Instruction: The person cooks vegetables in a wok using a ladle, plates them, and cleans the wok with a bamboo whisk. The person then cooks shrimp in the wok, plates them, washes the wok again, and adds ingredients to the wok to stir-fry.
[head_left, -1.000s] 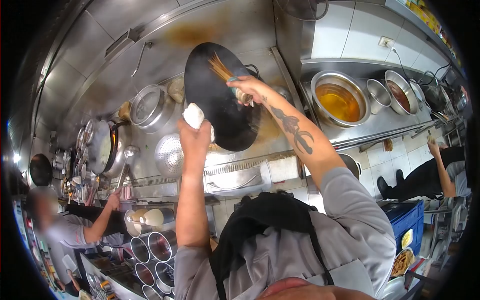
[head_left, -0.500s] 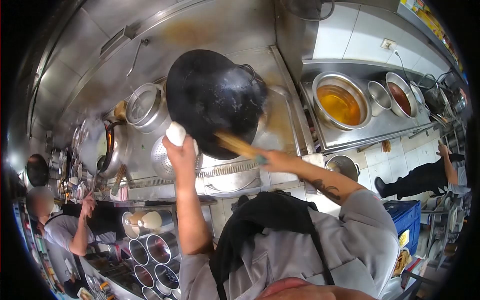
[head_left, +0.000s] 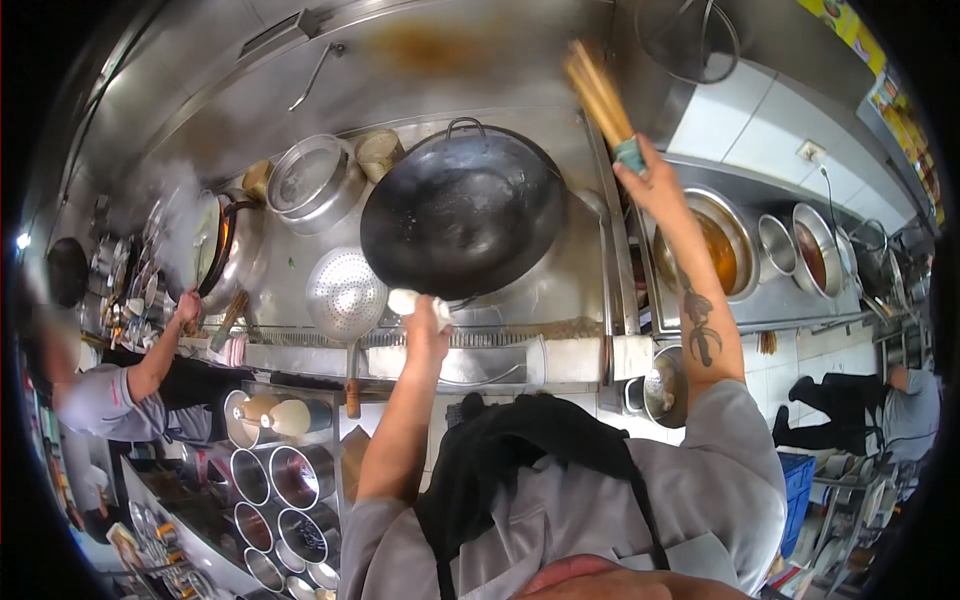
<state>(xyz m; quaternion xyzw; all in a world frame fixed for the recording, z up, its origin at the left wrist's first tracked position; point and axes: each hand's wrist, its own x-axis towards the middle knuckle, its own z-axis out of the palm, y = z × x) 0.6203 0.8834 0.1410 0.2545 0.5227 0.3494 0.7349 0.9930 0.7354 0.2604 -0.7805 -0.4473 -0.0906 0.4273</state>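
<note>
A large black wok [head_left: 465, 210] rests on the steel stove, its inside facing up and a loop handle at its far rim. My left hand [head_left: 425, 325] is closed round a white cloth [head_left: 404, 302] at the wok's near edge; the cloth hides the grip. Off to the right, my right hand [head_left: 650, 182] grips a bamboo brush [head_left: 600, 98] by its green-wrapped end, bristles pointing up and away, clear of the wok. Left of the wok lies a perforated ladle [head_left: 346, 292] with a wooden handle.
A steel bowl of amber liquid [head_left: 722, 255] stands on the right counter, partly behind my forearm. Steel pots [head_left: 310, 185] sit back left. One co-worker [head_left: 120, 400] tends a steaming wok at left; another person [head_left: 905, 410] stands far right. Several metal containers [head_left: 300, 475] stand lower left.
The wok has gone from tilted to resting flatter on the stove. My right hand has moved the brush away from it, up and right. My left hand has shifted right with the cloth.
</note>
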